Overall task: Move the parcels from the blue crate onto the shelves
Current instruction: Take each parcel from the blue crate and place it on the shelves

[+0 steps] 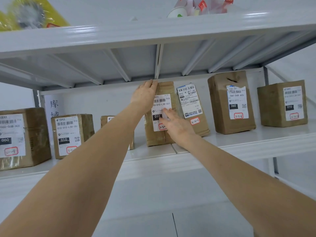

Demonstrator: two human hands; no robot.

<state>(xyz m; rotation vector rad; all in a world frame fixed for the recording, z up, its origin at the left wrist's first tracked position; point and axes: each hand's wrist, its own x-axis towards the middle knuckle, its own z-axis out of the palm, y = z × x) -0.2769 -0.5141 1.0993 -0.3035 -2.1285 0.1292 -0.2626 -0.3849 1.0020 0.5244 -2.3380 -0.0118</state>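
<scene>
Brown parcel (159,135) stands upright on the middle shelf (239,142), near its front edge, its white label facing out, with both hands on it. The left hand (144,95) lies against the parcel's upper left corner, fingers together and reaching up to its top edge; whether they hook over the top I cannot tell. The right hand (176,124) is spread flat on the lower part of the label, fingers straight and pressing the front face, so the parcel sits between the two hands, above the right one and beside the left. Just right of the parcel a flatter package (189,103) leans back, touching it or nearly so. Further right stand a tall box (220,106) and, well apart, a squat box (273,106). Left of the parcel a small box (106,119) shows partly behind the left forearm, then two larger boxes (85,127). Above the parcel, the upper shelf (119,36) carries a yellow packet (56,16) and a clear bag (201,6).
</scene>
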